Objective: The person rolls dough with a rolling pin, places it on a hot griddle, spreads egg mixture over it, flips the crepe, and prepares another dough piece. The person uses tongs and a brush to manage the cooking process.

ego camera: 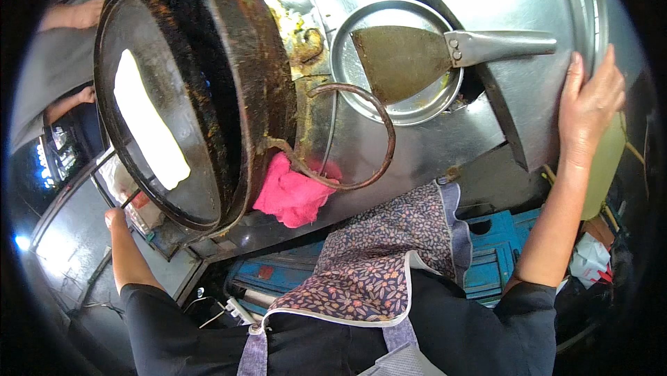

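Observation:
My left hand (pixel 113 216) is at the lower left, below the large round griddle pan (pixel 172 79), by a thin dark metal bar; its fingers are mostly hidden. A long white strip (pixel 148 121), perhaps dough, lies on the pan's dark surface. The pan is tilted inside a rusty, deep metal ring (pixel 260 58) with a curved rod handle (pixel 388 131). My right hand (pixel 593 100) rests with spread fingers on the rim of a large steel tray (pixel 521 89) at the right. Between them, a wide metal scraper (pixel 401 61) lies across a round steel dish (pixel 338 84).
A pink cloth (pixel 294 193) lies under the rod handle. Food scraps (pixel 305 45) stick to the steel counter (pixel 396 157) beside the ring. Blue plastic crates (pixel 495 256) stand below. Another person's hands (pixel 88 13) show at the far left, beyond the pan.

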The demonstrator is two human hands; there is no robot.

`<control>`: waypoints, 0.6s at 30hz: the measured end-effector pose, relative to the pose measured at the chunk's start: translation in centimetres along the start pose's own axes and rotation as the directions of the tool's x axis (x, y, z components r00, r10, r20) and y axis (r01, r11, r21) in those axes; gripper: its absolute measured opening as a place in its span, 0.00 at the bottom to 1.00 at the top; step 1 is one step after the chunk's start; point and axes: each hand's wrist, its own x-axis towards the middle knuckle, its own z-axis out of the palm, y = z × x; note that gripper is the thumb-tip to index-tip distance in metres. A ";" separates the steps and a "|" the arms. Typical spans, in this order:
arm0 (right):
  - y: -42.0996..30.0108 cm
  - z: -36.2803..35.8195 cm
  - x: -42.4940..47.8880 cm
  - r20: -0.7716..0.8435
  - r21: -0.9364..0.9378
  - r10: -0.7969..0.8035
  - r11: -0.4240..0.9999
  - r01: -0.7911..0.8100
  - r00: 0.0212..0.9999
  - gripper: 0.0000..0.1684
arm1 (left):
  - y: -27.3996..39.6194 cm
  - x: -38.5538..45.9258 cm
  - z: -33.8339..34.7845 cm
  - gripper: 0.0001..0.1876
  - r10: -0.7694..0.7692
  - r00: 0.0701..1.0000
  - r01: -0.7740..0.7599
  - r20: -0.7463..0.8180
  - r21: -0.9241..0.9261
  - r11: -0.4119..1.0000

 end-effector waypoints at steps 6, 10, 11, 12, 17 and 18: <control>1.4 1.0 -0.7 0.207 -0.012 0.169 0.985 -0.171 0.963 0.34 | -1.1 3.6 -1.2 0.19 0.033 0.999 -0.044 0.040 0.292 0.955; 3.2 3.0 -2.2 0.223 0.144 0.222 0.956 -0.257 0.949 0.33 | -1.6 3.6 -3.7 0.23 0.081 0.997 -0.080 0.002 0.194 0.978; 2.9 2.2 -2.0 0.225 0.170 0.203 0.955 -0.243 0.953 0.33 | 0.6 2.3 -2.5 0.23 0.058 0.998 -0.057 -0.008 0.053 0.997; 2.6 1.9 -1.8 0.234 0.118 0.209 0.963 -0.242 0.949 0.33 | 0.8 1.3 -2.2 0.23 0.054 0.999 -0.053 0.000 -0.049 0.997; 1.1 0.1 -0.2 0.097 -0.026 0.067 0.998 -0.065 0.993 0.31 | 0.3 -4.2 -0.7 0.24 0.078 0.996 -0.056 0.044 -0.378 0.924; 0.9 0.2 -0.2 0.022 -0.030 0.009 1.000 -0.009 1.000 0.31 | 0.0 -5.2 -0.6 0.24 0.097 0.995 -0.093 -0.004 -0.339 0.936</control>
